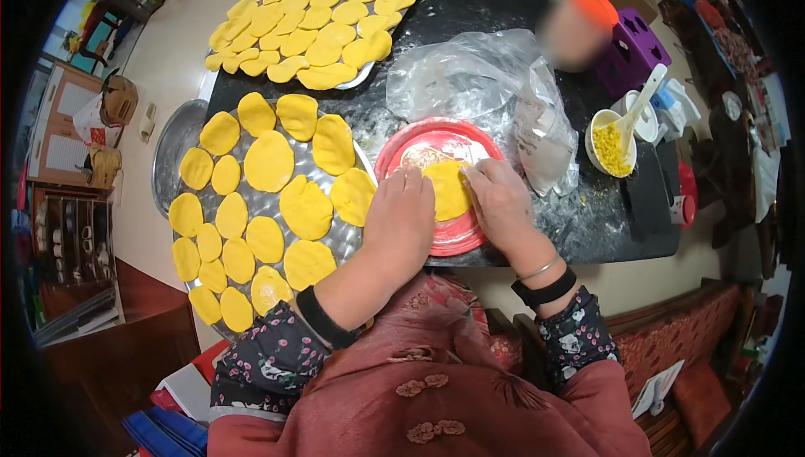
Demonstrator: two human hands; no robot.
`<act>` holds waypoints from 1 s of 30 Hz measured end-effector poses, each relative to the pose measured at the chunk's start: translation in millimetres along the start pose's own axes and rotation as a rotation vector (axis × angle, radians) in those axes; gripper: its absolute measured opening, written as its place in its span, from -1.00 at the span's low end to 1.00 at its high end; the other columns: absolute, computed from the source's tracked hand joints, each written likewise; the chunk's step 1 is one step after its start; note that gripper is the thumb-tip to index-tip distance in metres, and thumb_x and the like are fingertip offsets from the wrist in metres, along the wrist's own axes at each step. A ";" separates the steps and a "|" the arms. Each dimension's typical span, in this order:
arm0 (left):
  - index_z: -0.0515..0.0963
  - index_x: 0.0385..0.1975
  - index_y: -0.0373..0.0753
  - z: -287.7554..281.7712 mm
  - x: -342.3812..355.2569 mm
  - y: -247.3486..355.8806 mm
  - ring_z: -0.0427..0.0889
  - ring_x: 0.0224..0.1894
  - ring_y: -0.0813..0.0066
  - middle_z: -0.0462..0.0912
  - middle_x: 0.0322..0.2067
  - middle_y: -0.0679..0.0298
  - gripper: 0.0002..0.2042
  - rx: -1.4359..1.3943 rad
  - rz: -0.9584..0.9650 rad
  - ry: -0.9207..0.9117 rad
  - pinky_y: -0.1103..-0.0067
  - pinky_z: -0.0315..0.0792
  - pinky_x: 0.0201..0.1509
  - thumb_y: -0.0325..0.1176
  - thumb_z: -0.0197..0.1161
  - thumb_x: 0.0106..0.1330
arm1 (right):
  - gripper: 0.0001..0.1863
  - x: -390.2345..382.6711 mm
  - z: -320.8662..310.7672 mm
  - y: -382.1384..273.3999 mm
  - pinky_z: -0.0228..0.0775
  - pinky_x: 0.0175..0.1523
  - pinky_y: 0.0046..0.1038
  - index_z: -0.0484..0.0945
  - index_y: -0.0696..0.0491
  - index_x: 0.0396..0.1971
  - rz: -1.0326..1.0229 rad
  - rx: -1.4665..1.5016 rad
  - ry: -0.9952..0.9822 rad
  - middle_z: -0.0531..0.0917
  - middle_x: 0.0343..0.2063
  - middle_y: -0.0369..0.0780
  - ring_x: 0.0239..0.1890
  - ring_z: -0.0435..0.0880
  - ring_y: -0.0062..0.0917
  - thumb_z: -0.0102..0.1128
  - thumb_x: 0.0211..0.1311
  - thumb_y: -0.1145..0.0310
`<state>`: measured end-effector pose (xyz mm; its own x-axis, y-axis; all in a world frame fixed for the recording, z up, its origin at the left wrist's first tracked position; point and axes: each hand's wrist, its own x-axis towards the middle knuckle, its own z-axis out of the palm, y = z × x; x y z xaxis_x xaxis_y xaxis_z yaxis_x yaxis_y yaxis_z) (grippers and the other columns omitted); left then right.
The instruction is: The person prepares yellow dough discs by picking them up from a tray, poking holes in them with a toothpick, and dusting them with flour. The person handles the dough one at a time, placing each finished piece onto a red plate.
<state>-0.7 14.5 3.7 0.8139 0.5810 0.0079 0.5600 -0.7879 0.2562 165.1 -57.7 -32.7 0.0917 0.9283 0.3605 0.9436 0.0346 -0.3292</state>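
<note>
A flat yellow dough round (448,192) lies on a red plate (457,242) dusted with white flour. Along its left edge my left hand (401,215) is closed, fingers together, with the fingertips bent down onto plate and dough. My right hand (501,204) grips the opposite edge between thumb and fingers; the thumb is partly hidden. Beside my left hand, a round metal tray (329,220) holds many yellow dough rounds of different sizes, including a large one (268,162). The tray's right side reaches close to the red plate.
Farther left, a second tray (369,75) is covered with dough rounds. A clear plastic bag (453,71) and a floury bag (541,142) lie behind the plate. To the right stand a bowl of yellow crumbs (610,153) with a white spoon (644,96), an orange-lidded jar (594,6) and a purple holder (635,53).
</note>
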 end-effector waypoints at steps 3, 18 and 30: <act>0.37 -0.03 -0.45 -3.6 -18.6 -4.6 0.33 0.16 0.04 0.40 0.03 -0.03 -0.61 0.093 0.002 0.019 0.30 0.23 0.20 -0.42 0.10 0.14 | -0.83 2.1 4.3 3.4 0.38 -0.21 -0.39 0.55 0.08 -0.36 -0.043 -0.053 -0.013 0.50 -0.39 -0.22 -0.29 0.50 -0.37 0.07 -0.01 0.46; 0.23 0.22 -0.28 16.4 -10.2 13.4 0.12 0.33 0.15 0.21 0.27 0.12 -0.49 0.150 0.101 -0.243 0.31 0.00 0.36 -0.17 -0.02 0.33 | -0.93 -0.6 -2.4 0.3 0.37 -0.23 -0.31 0.51 0.11 -0.45 0.079 -0.035 0.102 0.48 -0.44 -0.16 -0.32 0.48 -0.27 0.15 0.09 0.44; 0.32 0.08 -0.35 5.8 -10.0 5.3 0.19 0.28 0.08 0.29 0.18 0.00 -0.53 -0.005 0.080 -0.160 0.26 0.05 0.34 -0.28 0.16 0.20 | -0.87 -17.4 -82.7 40.3 0.37 -0.14 -0.30 0.55 0.19 -0.31 0.193 -0.120 0.558 0.56 -0.35 -0.09 -0.27 0.51 -0.22 0.12 0.11 0.55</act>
<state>-5.0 3.4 -0.6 0.8702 0.4764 -0.1259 0.4923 -0.8289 0.2656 227.9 -103.0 19.9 0.3871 0.5779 0.7185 0.9198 -0.1871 -0.3450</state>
